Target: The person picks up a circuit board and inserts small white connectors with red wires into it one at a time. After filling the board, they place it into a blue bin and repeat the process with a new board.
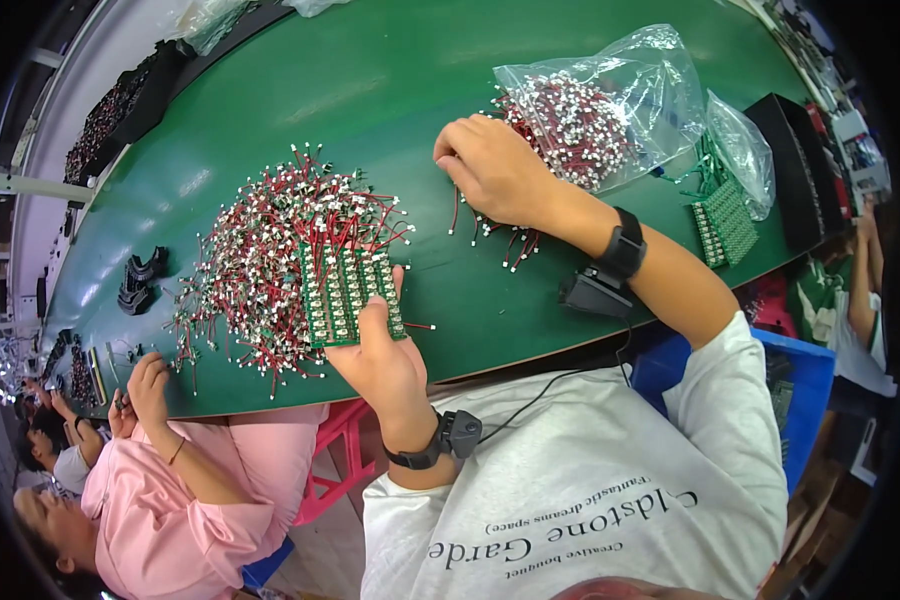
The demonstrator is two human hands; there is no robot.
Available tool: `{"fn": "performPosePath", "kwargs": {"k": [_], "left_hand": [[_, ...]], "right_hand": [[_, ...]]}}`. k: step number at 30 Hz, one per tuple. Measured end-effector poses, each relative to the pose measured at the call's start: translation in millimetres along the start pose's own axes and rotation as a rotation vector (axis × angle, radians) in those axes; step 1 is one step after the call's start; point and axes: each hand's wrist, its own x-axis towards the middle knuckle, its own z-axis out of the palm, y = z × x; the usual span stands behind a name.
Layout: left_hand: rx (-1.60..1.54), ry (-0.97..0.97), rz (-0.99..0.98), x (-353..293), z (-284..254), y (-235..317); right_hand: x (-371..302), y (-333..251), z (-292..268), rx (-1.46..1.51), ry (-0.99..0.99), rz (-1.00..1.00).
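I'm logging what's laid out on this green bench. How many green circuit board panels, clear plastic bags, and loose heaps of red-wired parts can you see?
Green circuit board panels: 2, one held in the left hand at, one by the bags
Clear plastic bags: 2, and
Loose heaps of red-wired parts: 2, a big one and a small one under the right hand at
Total: 6

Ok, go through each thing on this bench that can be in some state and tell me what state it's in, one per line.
left hand: holds the green circuit board panel by its near edge, thumb on top.
right hand: fingers curled, picking at loose wired parts.
clear bag of wired parts: open, lying on its side.
second clear bag: open, green boards spilling out.
pile of red-wired parts: loose, spread on the green table.
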Motion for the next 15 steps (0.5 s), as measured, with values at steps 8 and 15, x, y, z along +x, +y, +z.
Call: {"fn": "performPosePath", "kwargs": {"k": [8, 15], "left_hand": [[-0.061, -0.036, -0.059, 2.0, 11.3, -5.7], [-0.05, -0.058, -0.081, -2.8, 28.7, -10.1]], "right_hand": [[-7.3, -30.9, -39.9, 0.448, -0.143, 0.229], [-27.1, -50.6, -47.1, 0.569, -0.23, 0.131]]}}
